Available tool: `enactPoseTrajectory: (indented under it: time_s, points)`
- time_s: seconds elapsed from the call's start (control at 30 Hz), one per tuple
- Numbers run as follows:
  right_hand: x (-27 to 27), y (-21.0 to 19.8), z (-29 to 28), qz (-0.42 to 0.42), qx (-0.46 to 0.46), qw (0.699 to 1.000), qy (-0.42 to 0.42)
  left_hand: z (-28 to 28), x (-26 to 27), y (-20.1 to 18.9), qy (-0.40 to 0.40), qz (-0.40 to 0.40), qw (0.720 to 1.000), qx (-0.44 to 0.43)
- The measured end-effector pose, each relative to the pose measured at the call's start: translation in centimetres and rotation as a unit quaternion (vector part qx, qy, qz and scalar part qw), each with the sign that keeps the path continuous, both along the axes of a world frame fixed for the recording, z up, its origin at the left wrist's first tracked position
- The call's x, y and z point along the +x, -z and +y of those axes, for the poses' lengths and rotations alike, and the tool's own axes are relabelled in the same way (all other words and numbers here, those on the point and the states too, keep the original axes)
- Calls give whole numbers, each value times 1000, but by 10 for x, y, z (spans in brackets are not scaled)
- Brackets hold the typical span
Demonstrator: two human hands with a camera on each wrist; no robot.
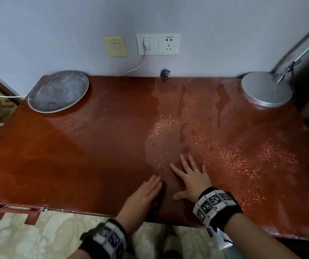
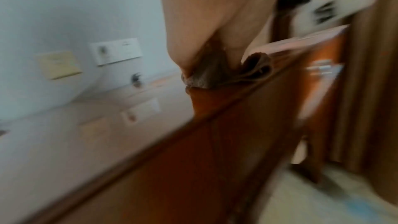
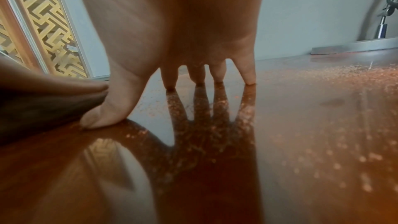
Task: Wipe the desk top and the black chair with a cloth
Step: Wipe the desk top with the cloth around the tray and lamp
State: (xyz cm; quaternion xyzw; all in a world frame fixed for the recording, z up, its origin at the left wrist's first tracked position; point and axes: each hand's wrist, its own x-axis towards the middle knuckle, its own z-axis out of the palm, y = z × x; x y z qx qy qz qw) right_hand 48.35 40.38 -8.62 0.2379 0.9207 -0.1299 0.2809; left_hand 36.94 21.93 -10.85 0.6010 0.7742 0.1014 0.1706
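The right hand point(image 1: 193, 179) lies flat on the red-brown desk point(image 1: 75, 156), fingers straight and spread, its grip slack and holding nothing; in the right wrist view the fingertips point(image 3: 249, 79) and thumb touch the glossy top. Just to its left, the left hand point(image 1: 146, 189) rests near the desk's front edge, fingers straight and together, pressing down on a dark brown cloth point(image 2: 217, 72). The left wrist view, though blurred, shows the cloth bunched beneath the palm with a fold sticking out on the side toward the right hand. In the head view only a dark sliver of it shows beside the left hand.

Pale specks point(image 1: 228, 152) are scattered over the desk ahead of and to the right of the right hand, and cloudy streaks run away from it toward the wall. Far ahead-left of the left hand sits a round grey plate point(image 1: 58, 91); far ahead-right of the right hand stands a silver lamp base point(image 1: 266, 89). Wall sockets point(image 1: 158, 43) are above the desk's far edge. The black chair is out of view.
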Motion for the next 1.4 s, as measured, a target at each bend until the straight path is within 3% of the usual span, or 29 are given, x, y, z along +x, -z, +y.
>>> enactPoseTrajectory:
  time_s: [0.07, 0.13, 0.23, 0.3, 0.37, 0.43, 0.5, 0.6, 0.67, 0.73, 0.83, 0.97, 1.07, 1.2, 1.27, 1.33, 1.4]
  points:
    - [0, 0, 0, -1, 1, 1000, 0, -17, 20, 3, 80, 6, 997, -24]
    - [0, -1, 0, -1, 1, 1000, 0, -22, 18, 0, 91, 7, 995, -40]
    - [-1, -2, -1, 0, -1, 1000, 2, -5, -18, -5, -59, 35, 998, -9]
    - [0, -3, -1, 3, -2, 1000, 3, 12, -45, -18, -169, 20, 985, -12]
    - [0, -3, -1, 3, -1, 1000, 3, 21, -52, -21, -206, 8, 978, -19]
    - [0, -2, 0, 1, 1, 1000, 0, 17, -43, -16, -154, 16, 988, -27]
    - [-1, -2, -1, -1, -1, 1000, 3, 4, -18, -7, -26, 39, 998, -30]
    - [-2, -2, -1, -7, 0, 1000, -3, -5, 14, -10, 131, 30, 986, -93]
    - [-2, -2, -1, -7, 0, 1000, -3, 12, -1, -21, 122, 21, 988, -88]
    - [0, -2, -1, -4, -6, 1000, -1, 31, -39, -22, 26, 14, 995, -93]
    - [2, -4, -2, 3, -21, 1000, 11, 54, -87, -25, -71, 74, 988, -115]
    - [-18, -13, 16, 45, -35, 996, 66, 73, -89, -26, -14, 124, 981, -148]
    - [-44, -17, 43, 30, -9, 997, 65, 66, -73, -19, 88, 108, 987, -79]
    - [-60, -14, 64, -22, -15, 998, 56, 43, -64, -7, 196, 94, 965, -149]
    - [-60, -10, 65, -26, -21, 998, 58, 50, -79, -16, 186, 79, 970, -134]
    - [-59, -9, 64, -31, -20, 998, 54, 67, -103, -25, 106, 77, 988, -76]
    - [-58, -9, 64, -34, -21, 998, 54, 83, -126, -32, 31, 69, 993, -85]
